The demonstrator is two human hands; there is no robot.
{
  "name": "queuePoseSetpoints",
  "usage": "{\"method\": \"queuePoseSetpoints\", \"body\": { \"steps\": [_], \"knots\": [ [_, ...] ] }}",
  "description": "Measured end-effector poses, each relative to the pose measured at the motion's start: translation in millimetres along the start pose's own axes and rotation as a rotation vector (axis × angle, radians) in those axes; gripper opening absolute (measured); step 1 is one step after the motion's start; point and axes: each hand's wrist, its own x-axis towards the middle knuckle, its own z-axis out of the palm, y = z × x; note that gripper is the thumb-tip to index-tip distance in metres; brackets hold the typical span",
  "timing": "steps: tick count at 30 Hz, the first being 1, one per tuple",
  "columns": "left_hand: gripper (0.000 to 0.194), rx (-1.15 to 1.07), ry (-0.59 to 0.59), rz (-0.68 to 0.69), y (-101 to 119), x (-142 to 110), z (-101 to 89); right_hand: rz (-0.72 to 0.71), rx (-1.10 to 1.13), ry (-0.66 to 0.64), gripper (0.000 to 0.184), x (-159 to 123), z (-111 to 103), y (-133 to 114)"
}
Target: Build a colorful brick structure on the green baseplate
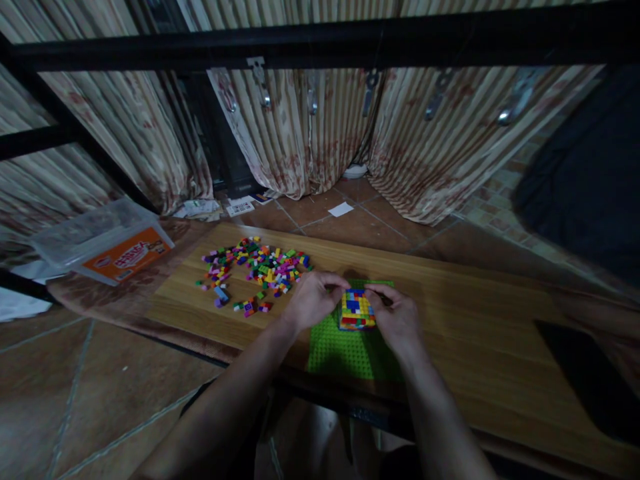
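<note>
A small block of stacked bricks in yellow, blue and red [357, 310] stands on a green studded baseplate [345, 350] on the wooden table. My left hand [314, 299] grips the block's left side with curled fingers. My right hand [395, 317] holds its right side, thumb and fingers pinched at the top edge. A scattered pile of small loose bricks in many colours [255, 270] lies to the left of my hands.
The wooden table [475, 320] runs from left to right. A clear plastic box with an orange label [107, 243] sits at its far left. A dark flat object [590, 380] lies at the right. Striped curtains [310, 133] and papers on the tiled floor lie beyond.
</note>
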Motion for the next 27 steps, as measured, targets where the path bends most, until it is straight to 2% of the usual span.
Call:
{"method": "queuePoseSetpoints", "body": {
  "steps": [9, 16, 21, 24, 27],
  "knots": [
    [0.020, -0.031, 0.029, -0.033, -1.1, -3.8, 1.7, 0.027, 0.044, -0.018, 0.032, 1.5, 2.2, 5.5],
    [0.024, 0.141, 0.066, 0.028, 16.5, -6.5, -1.6, 0.018, 0.045, -0.005, 0.031, 1.0, 2.5, 4.4],
    [0.025, 0.232, 0.059, 0.066, 19.9, -7.0, 1.3, -0.007, 0.051, 0.024, 0.029, 0.3, 2.7, -1.3],
    [0.025, 0.225, 0.053, 0.059, 17.7, -7.0, 2.3, -0.011, 0.029, 0.021, 0.029, 0.2, 1.8, -2.6],
    [0.023, 0.117, 0.025, 0.039, 12.5, -8.5, 1.3, -0.014, 0.020, 0.019, 0.030, 0.3, 1.8, 1.3]
  ]
}}
